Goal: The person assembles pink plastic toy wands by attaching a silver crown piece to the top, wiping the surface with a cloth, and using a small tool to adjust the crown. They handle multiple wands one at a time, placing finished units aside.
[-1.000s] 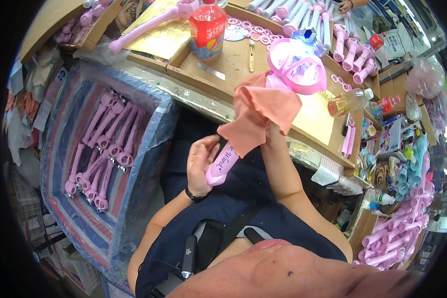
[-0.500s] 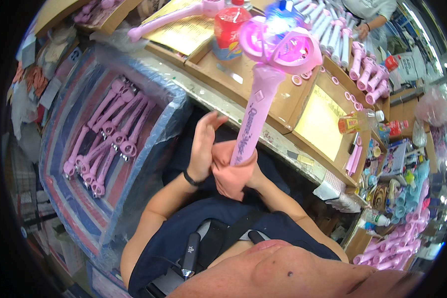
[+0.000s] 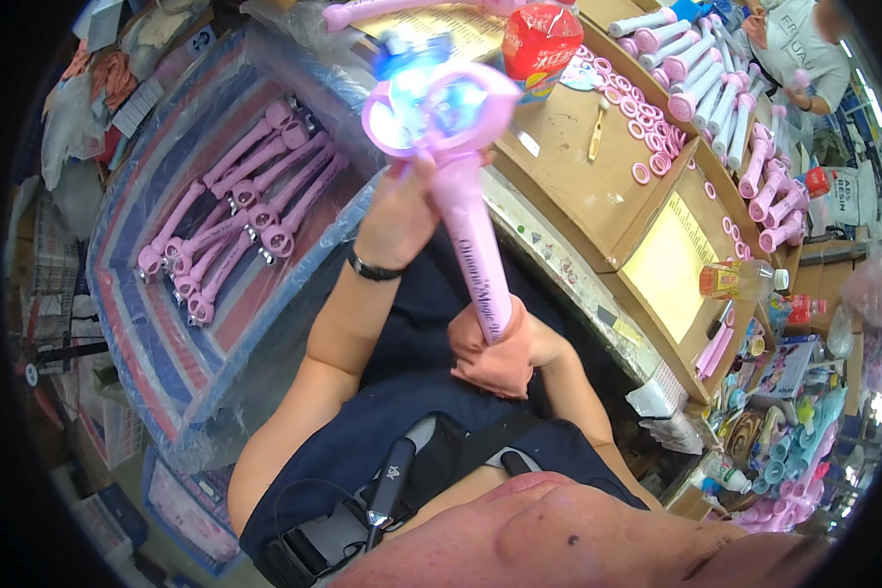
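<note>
A pink toy wand [image 3: 470, 220] with dark lettering on its handle is held up in front of me. Its rounded openwork head glows blue-white. My left hand [image 3: 398, 223] is closed round the neck just under the head, its fingers partly behind the wand. Lower down, a salmon-coloured cloth [image 3: 490, 361] wraps the handle's bottom end. My right hand [image 3: 549, 345] grips that end through the cloth, most of its fingers hidden.
Left of me, a striped plastic-lined bin [image 3: 118, 323] holds several pink wands [image 3: 240, 211]. On the bench, cardboard trays [image 3: 583, 211] hold pink rings [image 3: 647, 122], a yellow paper [image 3: 661, 279] and bottles [image 3: 539, 44]. Another person [image 3: 804, 59] is at the far right.
My left hand has gone from beside the cloth up to the wand's neck and closed on it. The wand's head has swung left. View and body have turned slightly.
</note>
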The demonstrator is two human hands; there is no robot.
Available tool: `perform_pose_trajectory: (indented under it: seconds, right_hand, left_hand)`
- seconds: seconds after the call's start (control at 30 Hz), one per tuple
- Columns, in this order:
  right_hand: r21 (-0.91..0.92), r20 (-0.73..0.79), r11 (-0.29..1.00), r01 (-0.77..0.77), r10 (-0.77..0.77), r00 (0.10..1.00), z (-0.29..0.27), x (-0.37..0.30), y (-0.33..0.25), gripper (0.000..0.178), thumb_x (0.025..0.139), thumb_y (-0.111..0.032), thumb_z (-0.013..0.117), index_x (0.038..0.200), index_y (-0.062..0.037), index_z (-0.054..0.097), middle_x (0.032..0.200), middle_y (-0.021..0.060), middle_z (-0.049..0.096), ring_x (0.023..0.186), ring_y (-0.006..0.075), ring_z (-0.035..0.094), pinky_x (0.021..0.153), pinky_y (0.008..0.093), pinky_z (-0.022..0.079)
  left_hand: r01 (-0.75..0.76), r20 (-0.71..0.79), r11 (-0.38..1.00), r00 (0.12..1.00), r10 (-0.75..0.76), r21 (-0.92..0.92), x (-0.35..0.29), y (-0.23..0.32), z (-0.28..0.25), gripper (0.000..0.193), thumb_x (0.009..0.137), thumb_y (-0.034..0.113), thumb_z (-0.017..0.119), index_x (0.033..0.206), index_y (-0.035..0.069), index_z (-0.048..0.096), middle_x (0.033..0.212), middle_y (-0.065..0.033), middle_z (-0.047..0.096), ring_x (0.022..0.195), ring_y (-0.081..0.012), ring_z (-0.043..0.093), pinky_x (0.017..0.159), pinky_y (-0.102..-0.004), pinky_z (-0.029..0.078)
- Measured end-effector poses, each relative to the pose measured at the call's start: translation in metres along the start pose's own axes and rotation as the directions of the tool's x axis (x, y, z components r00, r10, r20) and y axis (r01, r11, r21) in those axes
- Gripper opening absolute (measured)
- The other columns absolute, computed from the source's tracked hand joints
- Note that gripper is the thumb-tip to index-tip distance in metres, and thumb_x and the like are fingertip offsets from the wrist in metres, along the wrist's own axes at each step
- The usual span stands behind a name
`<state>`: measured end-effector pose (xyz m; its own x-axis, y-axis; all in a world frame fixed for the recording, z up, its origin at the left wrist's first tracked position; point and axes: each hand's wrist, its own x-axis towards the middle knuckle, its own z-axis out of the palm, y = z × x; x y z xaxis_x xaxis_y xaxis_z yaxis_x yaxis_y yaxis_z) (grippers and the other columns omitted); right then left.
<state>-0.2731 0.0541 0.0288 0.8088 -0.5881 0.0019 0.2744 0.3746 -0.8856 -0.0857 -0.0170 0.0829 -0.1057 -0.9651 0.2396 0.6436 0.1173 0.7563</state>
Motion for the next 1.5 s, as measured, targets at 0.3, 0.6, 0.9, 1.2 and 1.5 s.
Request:
perform_pose_trajectory:
  seconds: [0.3,0.6,0.9,1.2,1.5]
  right_hand:
    - [-0.533,-0.606,0.649,-0.543,0.155,0.78,-0.007,-0.008,-0.018,0.034,0.07,-0.022,0.071,0.095,-0.0044,0.056,0.073,0.0059,0.065,0.071,0.014,0.064,0.067,0.0274,0.05]
    - [-0.742,-0.57,0.459,-0.488,-0.048,0.821,0.009,0.028,-0.045,0.039,0.075,-0.039,0.068,0.099,-0.0106,0.056,0.087,0.0157,0.066,0.08,0.0357,0.064,0.068,0.0417,0.05]
    - [-0.973,-0.21,0.215,-0.08,-0.698,0.684,-0.026,-0.027,0.0,0.038,0.073,-0.027,0.071,0.102,-0.0037,0.062,0.085,0.0093,0.065,0.073,0.0244,0.065,0.064,0.0299,0.052]
    - [0.701,-0.468,0.712,0.043,0.413,0.781,-0.021,-0.022,0.055,0.094,0.077,-0.084,0.02,0.11,-0.0006,0.048,0.072,0.0131,0.055,0.035,0.0149,0.041,0.026,0.0234,0.028]
    - [-0.323,-0.611,0.93,0.176,-0.347,0.712,-0.006,0.008,0.017,0.034,0.08,-0.028,0.06,0.09,0.0045,0.06,0.067,0.0098,0.06,0.056,0.0171,0.055,0.054,0.0263,0.043]
  left_hand:
    - [-0.176,-0.181,0.965,0.96,0.212,0.196,-0.006,-0.014,-0.011,0.054,0.083,0.025,0.069,0.125,0.0,0.045,0.11,-0.0127,0.061,0.102,-0.0236,0.061,0.089,-0.037,0.049]
    - [-0.082,-0.312,0.99,0.943,0.114,0.112,-0.022,-0.028,0.02,0.035,0.084,0.012,0.063,0.116,0.004,0.053,0.102,-0.0096,0.063,0.086,-0.0147,0.059,0.082,-0.0302,0.046]
    - [-0.382,-0.427,0.832,0.882,0.199,-0.402,-0.022,-0.001,-0.041,0.038,0.079,0.017,0.063,0.109,-0.004,0.054,0.099,-0.0119,0.062,0.1,-0.0245,0.059,0.112,-0.0467,0.026]
    - [-0.289,0.101,0.785,0.909,0.405,-0.548,-0.008,0.001,-0.038,0.1,0.072,0.019,0.073,0.146,0.002,0.009,0.096,-0.0071,0.054,0.095,-0.0221,0.057,0.117,-0.0477,0.005]
    - [-0.13,-0.46,0.92,0.886,-0.059,-0.369,-0.01,0.002,-0.043,0.075,0.077,0.06,0.064,0.119,0.0,0.046,0.101,-0.0113,0.06,0.091,-0.0226,0.059,0.098,-0.0458,0.041]
